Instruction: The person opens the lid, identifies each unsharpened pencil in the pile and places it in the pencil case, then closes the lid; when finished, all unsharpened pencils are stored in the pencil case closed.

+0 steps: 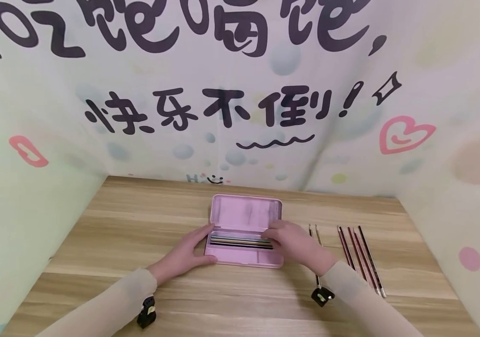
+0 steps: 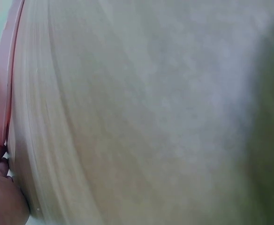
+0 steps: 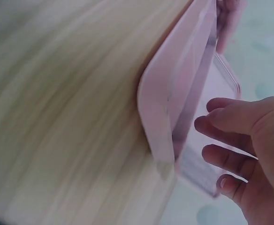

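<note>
Nearest the person, on the wooden table (image 1: 206,304) in front of the pencil case (image 1: 235,256), a small black device (image 1: 146,312) sits at the left wrist and another (image 1: 321,296) at the right. The left hand (image 1: 182,255) holds the case's left end, thumb at the near corner, fingers spread wide from it toward the hinge. The right hand (image 1: 296,241) lies over the case's right end; in the right wrist view its fingers are loosely bent and a little apart, with nothing visible between them. Whether its fingertips touch anything inside the case, I cannot tell.

The pink case lies flat between the hands, its near strip bare and a few pencils (image 1: 240,241) lengthwise in the compartment behind, their right ends hidden by the right hand. Right of the case, two loose pencils (image 1: 319,236) lie just past that hand, partly covered by the arm; farther right is a group of reddish and dark ones (image 1: 372,262), laid roughly side by side.

The work looks partway along, I judge: the case is unfastened and the pencils are split between it and the table; which way they are going, these views do not settle. Beyond the compartment stands the raised lid (image 1: 235,213), and behind it a lettered backdrop (image 1: 206,159)
</note>
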{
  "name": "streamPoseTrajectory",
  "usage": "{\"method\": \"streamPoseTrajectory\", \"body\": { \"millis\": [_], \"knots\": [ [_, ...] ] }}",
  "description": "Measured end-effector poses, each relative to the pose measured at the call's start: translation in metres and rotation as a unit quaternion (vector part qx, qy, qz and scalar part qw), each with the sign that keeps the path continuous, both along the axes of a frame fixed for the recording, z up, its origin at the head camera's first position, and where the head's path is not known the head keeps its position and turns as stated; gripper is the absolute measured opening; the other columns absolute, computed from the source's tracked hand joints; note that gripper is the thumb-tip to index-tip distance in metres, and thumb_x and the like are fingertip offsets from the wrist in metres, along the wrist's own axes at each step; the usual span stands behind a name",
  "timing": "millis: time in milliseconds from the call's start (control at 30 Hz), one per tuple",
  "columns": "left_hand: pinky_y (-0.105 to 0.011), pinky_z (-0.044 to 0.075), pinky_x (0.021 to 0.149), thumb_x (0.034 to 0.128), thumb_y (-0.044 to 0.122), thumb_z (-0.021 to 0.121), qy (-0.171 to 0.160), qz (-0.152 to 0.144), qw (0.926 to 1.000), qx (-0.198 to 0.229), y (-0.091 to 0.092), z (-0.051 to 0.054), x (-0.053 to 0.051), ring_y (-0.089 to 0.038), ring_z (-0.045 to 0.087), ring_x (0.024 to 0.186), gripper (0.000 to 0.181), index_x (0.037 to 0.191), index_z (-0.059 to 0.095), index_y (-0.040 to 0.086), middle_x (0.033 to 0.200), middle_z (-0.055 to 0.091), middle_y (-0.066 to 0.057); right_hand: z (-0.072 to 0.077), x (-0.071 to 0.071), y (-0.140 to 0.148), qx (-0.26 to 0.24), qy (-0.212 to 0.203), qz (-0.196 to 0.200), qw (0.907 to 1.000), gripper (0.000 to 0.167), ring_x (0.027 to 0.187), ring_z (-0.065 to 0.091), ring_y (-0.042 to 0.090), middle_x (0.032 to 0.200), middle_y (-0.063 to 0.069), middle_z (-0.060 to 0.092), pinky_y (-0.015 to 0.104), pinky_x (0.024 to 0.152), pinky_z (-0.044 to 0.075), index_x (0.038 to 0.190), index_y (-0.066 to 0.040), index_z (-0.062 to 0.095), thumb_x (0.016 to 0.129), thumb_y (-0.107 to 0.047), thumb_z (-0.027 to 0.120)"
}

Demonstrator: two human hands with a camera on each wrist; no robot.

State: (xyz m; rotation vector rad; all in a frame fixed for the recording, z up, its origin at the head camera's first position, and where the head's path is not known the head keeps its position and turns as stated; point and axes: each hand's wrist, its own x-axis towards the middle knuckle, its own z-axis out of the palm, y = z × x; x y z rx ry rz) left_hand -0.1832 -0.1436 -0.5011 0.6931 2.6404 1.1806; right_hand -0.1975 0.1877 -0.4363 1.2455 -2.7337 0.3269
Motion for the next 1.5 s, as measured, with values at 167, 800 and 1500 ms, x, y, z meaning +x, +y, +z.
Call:
{"method": "streamPoseTrajectory", "body": {
  "millis": [167,800,1500],
  "knots": [
    [-0.063,0.03,0.121,0.0903,0.041,0.082,-0.003,0.006,1.0,-0.002,-0.002,-0.001,0.002,-0.046,0.036,0.149,0.091,0.162,0.037,0.008,0.163,0.039,-0.021,0.003,0.007,0.024,-0.022,0.026,-0.007,0.9994,0.017,0.085,0.07,0.02,0.093,0.002,0.075,0.038,0.077,0.061,0.102,-0.005,0.079,0.086,0.002,0.08],
    [-0.065,0.031,0.12,0.0901,0.039,0.082,0.006,0.003,1.0,-0.007,-0.002,-0.002,0.005,-0.047,0.038,0.148,0.089,0.161,0.038,0.006,0.162,0.04,-0.023,-0.008,0.057,0.125,-0.067,0.06,-0.153,0.9841,0.023,0.076,0.065,0.013,0.086,-0.005,0.071,0.029,0.061,0.056,0.097,-0.008,0.078,0.079,0.005,0.084],
    [-0.065,0.031,0.12,0.0914,0.039,0.081,0.013,-0.004,0.9999,-0.007,-0.001,0.001,0.002,-0.049,0.036,0.148,0.089,0.161,0.037,0.005,0.162,0.04,-0.024,-0.026,0.083,0.166,-0.058,0.009,-0.298,0.9528,0.019,0.062,0.053,0.006,0.079,-0.003,0.065,0.027,0.049,0.045,0.101,-0.002,0.074,0.083,0.004,0.079]
  ]
}}
